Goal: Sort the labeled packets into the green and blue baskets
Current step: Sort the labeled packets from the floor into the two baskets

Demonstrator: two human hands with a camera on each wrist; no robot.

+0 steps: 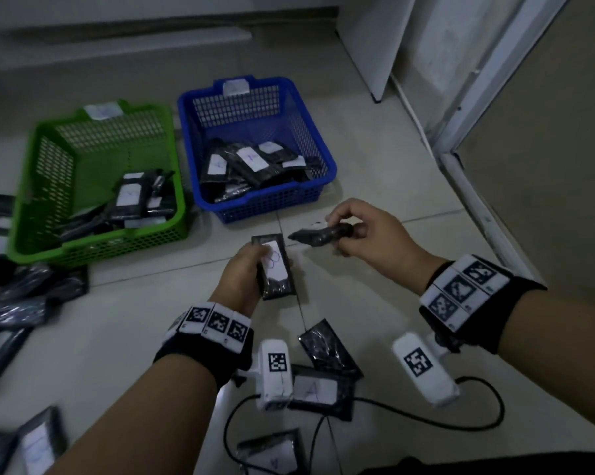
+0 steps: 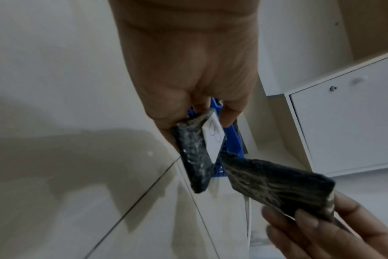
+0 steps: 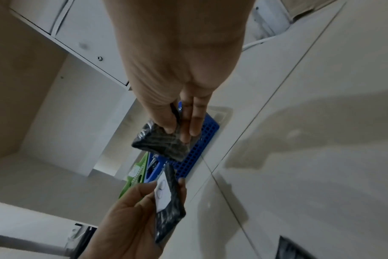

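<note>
My left hand (image 1: 244, 269) grips a black packet (image 1: 274, 267) whose white label, marked B, faces up (image 2: 213, 138). To its right, my right hand (image 1: 354, 231) pinches a second black packet (image 1: 318, 234) (image 3: 164, 140) by one end, tilted edge-on, so its label is mostly hidden. Both hands hover over the floor just in front of the blue basket (image 1: 309, 113), which holds several labeled packets. The green basket (image 1: 32, 156) stands to its left, with several packets inside too.
Loose black packets lie on the floor at far left (image 1: 22, 303), bottom left (image 1: 39, 443) and under my wrists (image 1: 326, 389), one labeled A. A black cable (image 1: 460, 423) loops near my right arm. White cabinets (image 2: 348, 122) and a door frame (image 1: 470, 186) stand to the right.
</note>
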